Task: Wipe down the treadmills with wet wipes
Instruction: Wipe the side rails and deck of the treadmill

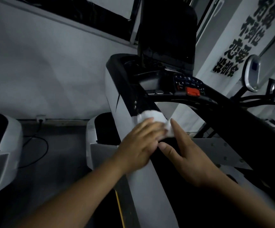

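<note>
A white wet wipe [151,115] lies bunched on the treadmill's left side rail [147,180], which is grey-white outside and black on top. My left hand [140,143] lies flat on the wipe with straight fingers and presses it against the rail. My right hand [183,152] rests on the rail's black top just right of the wipe, index finger stretched toward the wipe's edge, thumb out. The treadmill console [187,84] with a red stop key [193,91] and a dark screen [168,30] stands further up the rail.
A second treadmill's hood [1,145] stands at the left, with a cable [39,145] on the floor running to a wall socket [41,118]. A pillar with black lettering [242,38] and another machine's handlebars [255,96] are at the right.
</note>
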The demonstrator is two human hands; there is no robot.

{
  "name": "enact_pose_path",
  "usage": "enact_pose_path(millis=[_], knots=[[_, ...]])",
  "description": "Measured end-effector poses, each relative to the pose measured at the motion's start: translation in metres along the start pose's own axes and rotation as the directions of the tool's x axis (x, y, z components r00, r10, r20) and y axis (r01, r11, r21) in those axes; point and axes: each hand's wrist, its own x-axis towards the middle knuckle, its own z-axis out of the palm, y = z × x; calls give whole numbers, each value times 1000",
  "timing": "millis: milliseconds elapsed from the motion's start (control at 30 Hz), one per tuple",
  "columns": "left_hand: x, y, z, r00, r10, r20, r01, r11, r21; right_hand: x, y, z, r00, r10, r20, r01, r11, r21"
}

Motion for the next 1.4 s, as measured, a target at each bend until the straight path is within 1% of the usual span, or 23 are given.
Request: enact_pose_path(millis=[100, 133, 233, 300, 333, 400, 433, 467, 533, 567, 600, 700, 733, 767, 900, 967, 1033, 1100, 1133, 1167, 1200, 1267, 1400], knots=[[35, -39, -17, 956, -291, -23, 289, 954, -74, 16, -1, 2, 999, -51, 9, 51, 998, 22], [34, -35, -15, 952, -304, -32, 300, 948, -105, 20, 0, 2, 997, -71, 12, 71, 997, 25], [-4, -7, 7, 989, -142, -40, 137, 985, -100, 32, 1, 2, 996, -77, 55, 79, 996, -33], [-8, -27, 10, 992, -98, -76, 91, 992, -84, 41, 1, 2, 995, -66, 69, 69, 996, -53], [4, -44, 6, 980, -174, -92, 167, 983, -82, 46, 0, 2, 995, -70, 71, 74, 996, -48], [36, -62, -11, 897, -439, -43, 424, 885, -190, 56, 0, 3, 995, -89, 48, 90, 996, -17], [43, -62, -13, 901, -432, -45, 416, 888, -198, 60, 1, 3, 995, -93, 32, 93, 996, -6], [43, -54, -12, 938, -341, -60, 327, 931, -164, 61, 2, 4, 996, -88, 24, 88, 996, 6], [28, -51, -5, 998, -58, -16, 57, 996, -63, 61, 2, 4, 999, -47, 1, 47, 997, 54], [30, -60, -9, 1000, 21, 10, -21, 999, -41, 60, 2, 4, 999, -29, -14, 30, 997, 77], [46, -75, -19, 999, 33, 42, -32, 999, -25, 59, 2, 4, 1000, -12, -28, 15, 996, 90], [114, -110, -44, 959, -227, 167, 216, 973, 81, 57, -3, 3, 999, 28, -43, -25, 996, 88], [124, -111, -46, 952, -240, 189, 223, 969, 104, 57, -4, 2, 998, 40, -43, -36, 996, 84], [123, -105, -46, 954, -206, 217, 188, 977, 102, 56, -5, 2, 998, 47, -48, -43, 996, 79], [66, -68, -48, 943, 126, 309, -124, 992, -26, 56, -4, 3, 996, 23, -86, -18, 998, 64], [71, -77, -53, 933, 169, 317, -171, 985, -22, 57, -6, 1, 996, 21, -83, -17, 998, 56], [84, -84, -61, 952, 64, 300, -31, 993, -112, 66, -14, -1, 996, 7, -92, -6, 1000, 10], [91, -88, -63, 965, -96, 245, 180, 921, -344, 88, -21, -3, 991, -19, -135, 11, 998, -56], [93, -92, -63, 964, -178, 197, 243, 888, -390, 104, -25, -2, 989, -29, -145, 16, 996, -89], [95, -97, -63, 952, -257, 164, 299, 894, -335, 122, -30, 1, 990, -34, -136, 18, 993, -119], [96, -106, -62, 933, -317, 168, 347, 916, -201, 140, -36, 5, 993, -26, -117, 9, 990, -142], [98, -123, -61, 896, -375, 238, 373, 926, 53, 169, -45, 16, 998, 17, -60, -30, 978, -205], [93, -131, -66, 909, -302, 287, 306, 952, 31, 155, -41, 27, 999, -14, 43, 31, 913, -407]])
